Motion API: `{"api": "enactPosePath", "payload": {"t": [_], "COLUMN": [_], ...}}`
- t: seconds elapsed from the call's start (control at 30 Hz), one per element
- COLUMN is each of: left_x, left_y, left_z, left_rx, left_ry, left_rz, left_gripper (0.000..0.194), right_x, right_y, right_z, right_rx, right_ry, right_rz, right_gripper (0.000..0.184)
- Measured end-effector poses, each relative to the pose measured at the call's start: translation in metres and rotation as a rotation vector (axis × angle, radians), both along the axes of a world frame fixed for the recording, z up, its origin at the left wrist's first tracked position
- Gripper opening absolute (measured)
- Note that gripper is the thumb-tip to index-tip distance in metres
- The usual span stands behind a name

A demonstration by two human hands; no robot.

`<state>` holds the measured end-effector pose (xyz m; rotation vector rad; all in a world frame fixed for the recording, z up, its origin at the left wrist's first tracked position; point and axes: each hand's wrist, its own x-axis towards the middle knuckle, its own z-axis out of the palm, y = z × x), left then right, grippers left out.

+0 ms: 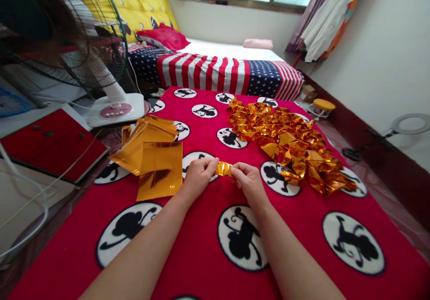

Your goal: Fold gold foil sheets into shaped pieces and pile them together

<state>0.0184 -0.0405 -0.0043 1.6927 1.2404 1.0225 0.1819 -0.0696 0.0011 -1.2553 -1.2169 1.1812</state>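
Between my two hands is a small folded piece of shiny gold foil paper (223,169). My left hand (200,173) pinches its left end, and my right hand (247,177) pinches the right end. Both are over the red cloth with round monkey prints (201,246). To the left of my left hand lies a stack of flat gold foil sheets (161,170), some fanned out behind the front sheet. A large heap of folded gold foil pieces (285,138) spreads over the cloth at the right, beyond my right hand.
An electric fan (117,107) stands at the left beside a red panel (50,141). A bed with a flag-patterned cover (215,73) is along the back. On the right floor are a yellow stool (324,105) and a ring light (411,123).
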Motion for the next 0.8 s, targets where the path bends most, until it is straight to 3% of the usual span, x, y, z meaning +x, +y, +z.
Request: {"api": "enactPosePath", "payload": {"t": [0.23, 0.5, 0.8], "left_x": [0.0033, 0.0045, 0.0024], "left_y": [0.0005, 0.0004, 0.0004], "left_z": [0.0003, -0.0002, -0.003], "left_rx": [-0.105, -0.088, -0.078], "left_ry": [-0.234, -0.152, -0.217], "left_rz": [-0.04, -0.023, 0.156], "left_gripper": [0.046, 0.047, 0.051], "right_x": [-0.0005, -0.0028, -0.0003], "right_y": [-0.001, -0.0015, 0.0037], "right_z": [0.0041, 0.001, 0.0068], "right_rx": [-0.012, -0.011, -0.086], "right_ry": [0.066, 0.101, 0.232], "right_rz": [0.049, -0.045, -0.068], "right_gripper": [0.029, 0.028, 0.026]}}
